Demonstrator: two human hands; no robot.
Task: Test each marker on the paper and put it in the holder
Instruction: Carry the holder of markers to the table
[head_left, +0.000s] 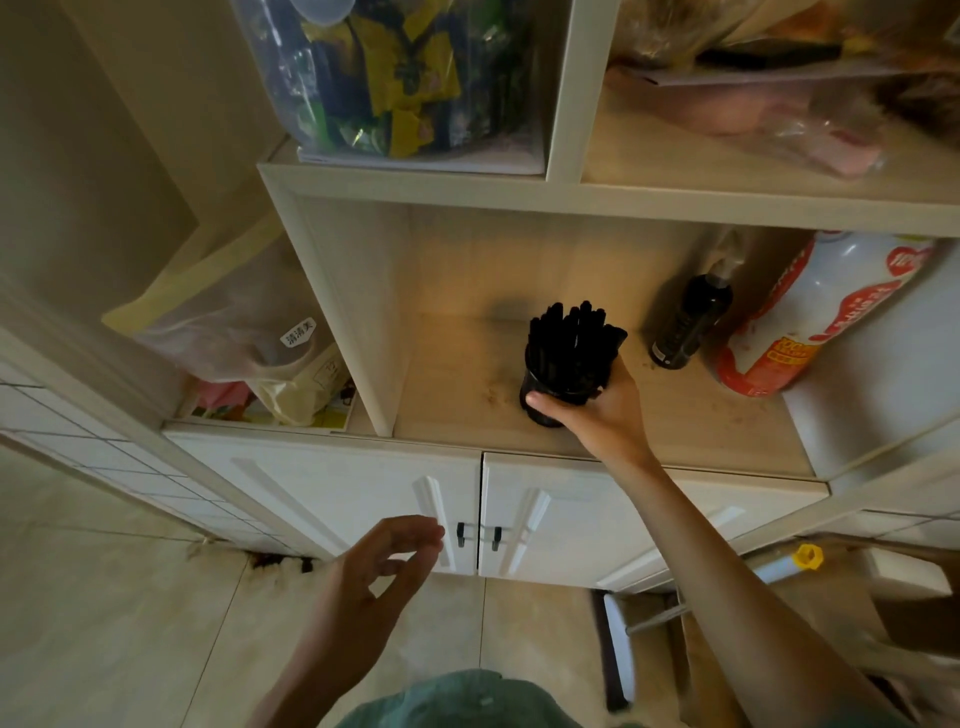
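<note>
A black holder (540, 397) packed with several black markers (574, 338) stands on the wooden shelf (452, 400) of a white cabinet. My right hand (597, 410) grips the holder from the right side, thumb across its front. My left hand (387, 566) hovers lower down in front of the cabinet doors, fingers loosely curled and holding nothing. No paper is in view.
A dark spray bottle (688, 325) and a big red-and-white bottle (810, 312) stand to the right on the same shelf. Bags fill the upper compartments (395, 83). A plastic bag (244, 332) sits left of the cabinet. Two white doors (478, 519) are below.
</note>
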